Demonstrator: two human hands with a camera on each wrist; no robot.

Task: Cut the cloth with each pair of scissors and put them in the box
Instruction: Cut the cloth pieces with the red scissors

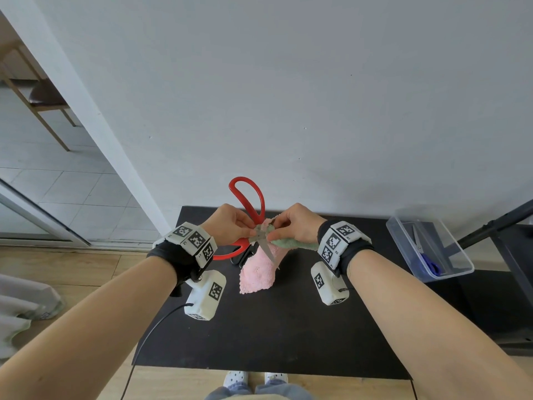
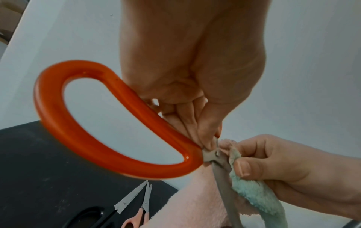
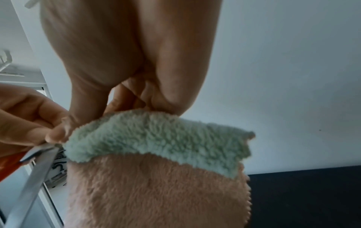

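Note:
Large red-handled scissors (image 1: 247,197) are held up over the black table (image 1: 288,327), blades (image 1: 266,249) pointing down. My left hand (image 1: 248,232) pinches them at the pivot (image 2: 212,155), below the red loop (image 2: 97,123). My right hand (image 1: 274,232) pinches the top edge of a pink cloth (image 1: 258,272) with a green side (image 3: 156,138). The cloth hangs down to the table, right against the blades (image 3: 33,177). A clear plastic box (image 1: 450,241) at the right holds blue-handled scissors (image 1: 429,265).
Black-handled scissors (image 2: 119,206) and pink-handled scissors (image 2: 141,211) lie on the table under my left hand. A white wall stands just behind the table. A dark frame (image 1: 490,226) rises beside the box. A cable (image 1: 153,327) hangs off the table's left edge.

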